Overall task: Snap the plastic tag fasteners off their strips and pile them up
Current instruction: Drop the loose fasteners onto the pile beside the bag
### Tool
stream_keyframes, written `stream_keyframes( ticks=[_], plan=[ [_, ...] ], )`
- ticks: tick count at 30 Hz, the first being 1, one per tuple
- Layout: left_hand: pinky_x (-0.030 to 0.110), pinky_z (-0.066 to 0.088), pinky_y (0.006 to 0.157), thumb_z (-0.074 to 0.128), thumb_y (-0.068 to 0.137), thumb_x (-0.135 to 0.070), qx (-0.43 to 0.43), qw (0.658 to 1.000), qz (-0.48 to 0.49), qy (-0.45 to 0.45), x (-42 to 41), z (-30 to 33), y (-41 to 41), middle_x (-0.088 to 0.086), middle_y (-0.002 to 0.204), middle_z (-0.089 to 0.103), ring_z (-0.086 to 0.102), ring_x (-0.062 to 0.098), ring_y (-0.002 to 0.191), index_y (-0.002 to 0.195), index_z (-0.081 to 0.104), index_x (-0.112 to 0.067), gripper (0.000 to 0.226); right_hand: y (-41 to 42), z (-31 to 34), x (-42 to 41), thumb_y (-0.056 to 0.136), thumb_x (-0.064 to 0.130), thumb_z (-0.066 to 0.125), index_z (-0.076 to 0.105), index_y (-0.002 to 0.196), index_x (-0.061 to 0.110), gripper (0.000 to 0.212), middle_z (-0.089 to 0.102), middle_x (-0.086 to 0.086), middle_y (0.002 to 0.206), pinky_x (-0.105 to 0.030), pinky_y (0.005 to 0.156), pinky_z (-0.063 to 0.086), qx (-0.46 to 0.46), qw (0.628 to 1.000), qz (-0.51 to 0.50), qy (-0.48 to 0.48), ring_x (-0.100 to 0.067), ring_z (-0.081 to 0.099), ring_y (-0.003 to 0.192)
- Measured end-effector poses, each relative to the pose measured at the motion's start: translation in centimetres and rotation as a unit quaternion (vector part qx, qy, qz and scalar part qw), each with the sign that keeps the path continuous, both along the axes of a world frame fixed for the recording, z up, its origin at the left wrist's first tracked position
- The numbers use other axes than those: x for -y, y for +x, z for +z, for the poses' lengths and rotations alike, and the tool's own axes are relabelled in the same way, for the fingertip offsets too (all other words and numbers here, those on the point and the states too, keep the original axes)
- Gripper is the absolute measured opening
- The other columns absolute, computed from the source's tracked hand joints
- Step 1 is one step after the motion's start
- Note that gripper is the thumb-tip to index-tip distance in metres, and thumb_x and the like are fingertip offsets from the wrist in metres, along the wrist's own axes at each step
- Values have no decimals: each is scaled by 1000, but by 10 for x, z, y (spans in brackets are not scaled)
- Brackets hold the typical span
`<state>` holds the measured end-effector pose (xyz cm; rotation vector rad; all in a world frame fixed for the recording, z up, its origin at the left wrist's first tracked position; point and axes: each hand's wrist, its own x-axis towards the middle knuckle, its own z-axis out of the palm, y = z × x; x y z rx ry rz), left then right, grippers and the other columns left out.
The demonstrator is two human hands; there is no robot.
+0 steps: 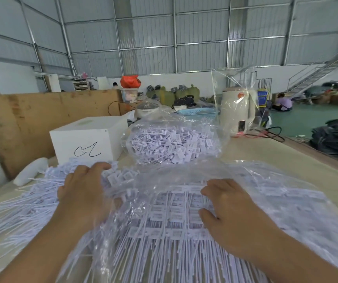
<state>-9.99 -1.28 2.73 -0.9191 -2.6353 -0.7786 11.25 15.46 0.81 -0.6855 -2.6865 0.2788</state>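
- Head view, hands: the left hand (82,190) lies over the loose heap of fasteners (41,193) at the left, fingers gently curved and pressing on it through the edge of a plastic bag (245,176); I cannot tell whether it grips anything. The right hand (231,213) rests on the strips (174,213) inside that clear bag, fingertips curled down onto the tags, seemingly pinching a strip edge, though motion blur hides the contact.
- Head view, task things: unsnapped strips lie in rows in front of the person, stems pointing toward the camera; snapped fasteners lie at the left, and more fill a second bag (174,144) behind.
- Risks, as I judge them: the bag film lies between fingers and strips, so a grip could slip or drag the whole bag. The left heap lies near the table (286,152) edge, so a sweep could send pieces off it. Stems interlock, so pulling 1 strip may lift its neighbours.
- Counts: 2 hands, 2 clear bags of fasteners, 1 open heap, 1 white box (88,137), 1 cream kettle (237,111) under plastic wrap. Fasteners and strips are too many and too blurred to count.
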Motion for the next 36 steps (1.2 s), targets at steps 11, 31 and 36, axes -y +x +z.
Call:
stream_keyframes(
  ticks=[11, 31, 36],
  plan=[
    [22, 41, 56, 66, 88, -28, 27, 923, -195, 330, -10, 0, 24, -3, 67, 57, 50, 10, 57, 90, 63, -45, 18, -1, -4, -11, 100, 35, 38, 37, 133, 22, 36, 41, 5, 132, -33, 104, 37, 11, 998, -51, 17, -20, 36, 126],
    [25, 40, 68, 50, 86, -34, -285, 903, -318, 40, -24, -13, 87, -9, 84, 50, 45, 10, 75, 93, 72, -26, 25, 13, 30, 13, 79, 9, 54, 62, 105, 26, 32, 54, 6, 104, -33, 95, 38, -22, 982, -28, 188, -19, 42, 100],
    [28, 40, 70, 53, 80, -57, -240, 923, -299, 18, -27, -17, 91, -8, 93, 44, 36, 9, 80, 110, 66, -30, 42, 19, 40, 34, 84, 31, 54, 62, 98, 29, 16, 52, 9, 93, -30, 80, 48, -20, 986, 52, 160, -15, 49, 93]
  ],
)
